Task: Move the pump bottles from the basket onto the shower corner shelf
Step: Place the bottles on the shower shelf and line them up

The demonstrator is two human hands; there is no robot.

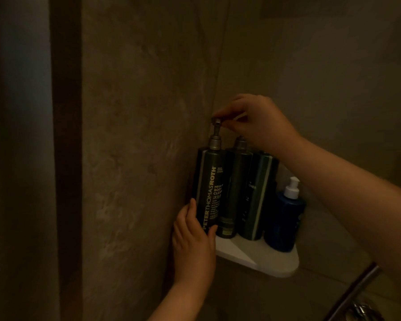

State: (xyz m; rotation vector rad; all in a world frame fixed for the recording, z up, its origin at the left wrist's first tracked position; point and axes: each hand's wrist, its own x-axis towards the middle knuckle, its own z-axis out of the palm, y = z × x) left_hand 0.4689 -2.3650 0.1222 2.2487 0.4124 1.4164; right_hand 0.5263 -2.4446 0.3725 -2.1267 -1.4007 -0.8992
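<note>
At the far left hangs a smooth, pale grey panel (19, 158), then a dark vertical strip (66, 158). After that comes the mottled, stone-like wall (137, 135), matte and cloudy brown.

My left hand (192, 242) comes up from below. Its fingers are curled round the lower part of the first pump bottle (210, 188), with the thumb lying on the bottle's front. This bottle is a tall, slim, glossy dark cylinder with white lettering running up its side. It stands upright against the wall at the left end of the corner shelf (264, 258). My hand hides its base, so I cannot tell whether it sits flat. A narrow metallic collar and stem rise from its shoulder to the pump head (217, 122). My right hand (257, 123) reaches in from the right and pinches that head between its fingertips.

Touching the first bottle is the second pump bottle (234, 188), the same dark cylinder shape, and then the third pump bottle (256, 195), which has a pale stripe down its side. Both stand upright on the shelf. Just beside them stands a shorter, rounder blue bottle (285, 221) with a white plastic pump. The shelf itself is a smooth white slab with a rounded front edge, set into the corner. At the lower right a brushed metal bar (354, 290) slants upward.
</note>
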